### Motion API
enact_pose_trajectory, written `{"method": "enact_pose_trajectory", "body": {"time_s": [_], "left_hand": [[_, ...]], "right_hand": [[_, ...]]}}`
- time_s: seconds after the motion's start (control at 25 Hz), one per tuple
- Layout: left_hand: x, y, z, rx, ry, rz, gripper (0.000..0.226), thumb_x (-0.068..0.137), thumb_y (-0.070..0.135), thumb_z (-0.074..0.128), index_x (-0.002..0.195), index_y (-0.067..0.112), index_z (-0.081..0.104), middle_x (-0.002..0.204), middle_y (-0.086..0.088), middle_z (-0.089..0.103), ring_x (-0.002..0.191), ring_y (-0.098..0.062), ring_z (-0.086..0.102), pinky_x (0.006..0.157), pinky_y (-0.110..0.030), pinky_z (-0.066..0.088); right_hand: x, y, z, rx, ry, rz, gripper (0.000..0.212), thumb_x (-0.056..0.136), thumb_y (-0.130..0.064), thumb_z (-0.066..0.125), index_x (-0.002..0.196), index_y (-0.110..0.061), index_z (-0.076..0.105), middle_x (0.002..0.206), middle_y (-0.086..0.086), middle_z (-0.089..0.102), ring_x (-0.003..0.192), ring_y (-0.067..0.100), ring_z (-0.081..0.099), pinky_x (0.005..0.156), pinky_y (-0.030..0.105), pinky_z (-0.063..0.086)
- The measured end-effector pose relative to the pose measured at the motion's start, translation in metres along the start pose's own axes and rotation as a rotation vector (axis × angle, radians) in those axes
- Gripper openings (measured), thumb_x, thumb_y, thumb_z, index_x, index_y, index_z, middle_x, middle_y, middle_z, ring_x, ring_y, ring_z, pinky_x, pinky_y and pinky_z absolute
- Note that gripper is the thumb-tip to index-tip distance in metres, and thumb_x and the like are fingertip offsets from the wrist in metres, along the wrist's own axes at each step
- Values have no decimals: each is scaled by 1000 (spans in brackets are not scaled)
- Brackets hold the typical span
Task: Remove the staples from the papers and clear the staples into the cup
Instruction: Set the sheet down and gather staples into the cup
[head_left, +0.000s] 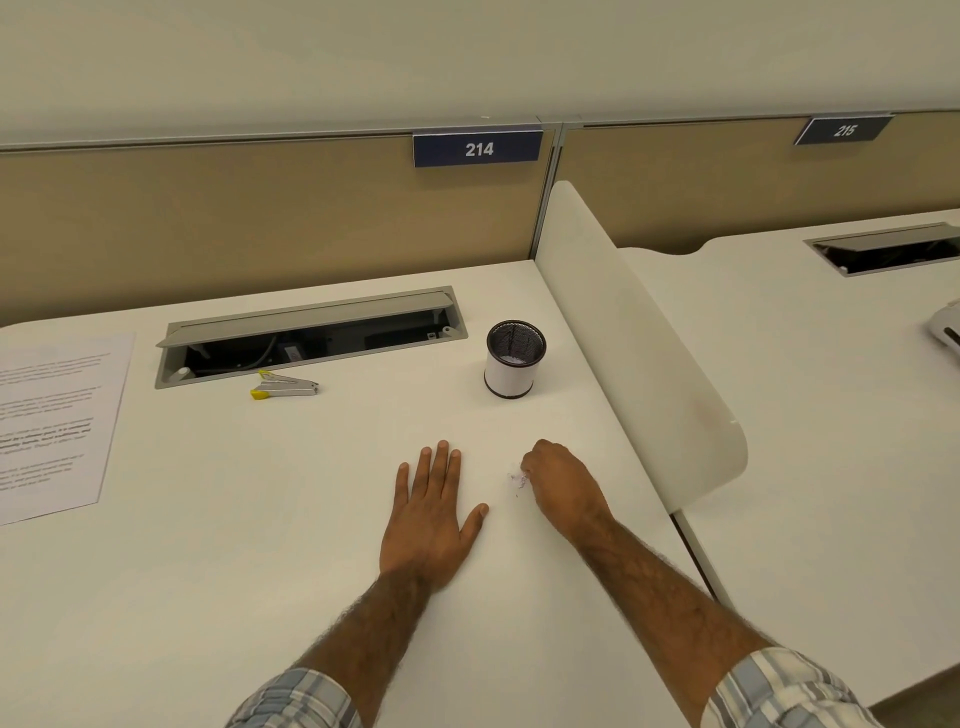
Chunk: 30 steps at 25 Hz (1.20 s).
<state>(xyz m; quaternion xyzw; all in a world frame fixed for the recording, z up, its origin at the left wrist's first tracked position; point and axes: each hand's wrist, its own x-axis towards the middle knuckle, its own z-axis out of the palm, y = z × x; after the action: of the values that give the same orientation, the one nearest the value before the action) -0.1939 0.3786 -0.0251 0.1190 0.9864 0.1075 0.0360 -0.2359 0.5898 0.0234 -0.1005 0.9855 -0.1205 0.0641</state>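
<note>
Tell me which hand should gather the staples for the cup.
Right. The right hand is curled beside the staples and nearer the cup; the left hand lies flat on the desk.

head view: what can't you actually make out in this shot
All in the head view:
staples: tiny specks beside the right hand, too small to count.
its fingers: curled under the knuckles, so any pinch is hidden.
cup: dark mesh inside, contents unclear.
papers: cut by the left frame edge, print blurred.
</note>
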Motion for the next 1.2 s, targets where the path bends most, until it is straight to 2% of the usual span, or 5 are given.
{"method": "enact_pose_trajectory", "body": {"time_s": [0.32,0.64,0.84,1.0,1.2], "left_hand": [[1,-1,2,-11,2,4,80,103,66,12,165,18,-6,173,0,-14,160,-19,-15,127,-47,-6],[1,-1,3,-15,24,4,79,104,65,16,165,18,-1,174,-1,-9,160,-19,-12,127,-46,-3],[1,-2,2,-27,17,10,79,104,66,14,164,20,-10,173,2,-18,158,-17,-20,127,-45,-8],[0,-1,1,-40,25,11,79,104,66,15,164,21,-10,173,2,-18,158,-17,-20,127,-46,-7],[1,-1,3,-41,37,13,79,104,66,17,165,20,-6,173,1,-13,159,-18,-17,127,-47,-5]], "right_hand": [[0,2,-54,825,121,419,13,79,3,70,77,-8,76,75,-1,74,66,14,67,69,24,55],[68,-5,-129,1067,230,345,15,77,10,72,74,-4,73,74,11,71,65,19,65,66,24,59],[127,-10,-138,799,266,334,14,77,7,68,73,-4,74,70,7,70,66,20,67,68,31,59],[149,-14,-128,328,184,194,14,83,1,65,80,-8,76,89,7,75,82,24,68,73,35,57],[159,-12,-126,63,94,147,23,88,-1,57,92,-13,76,101,7,73,89,26,68,79,34,57]]}}
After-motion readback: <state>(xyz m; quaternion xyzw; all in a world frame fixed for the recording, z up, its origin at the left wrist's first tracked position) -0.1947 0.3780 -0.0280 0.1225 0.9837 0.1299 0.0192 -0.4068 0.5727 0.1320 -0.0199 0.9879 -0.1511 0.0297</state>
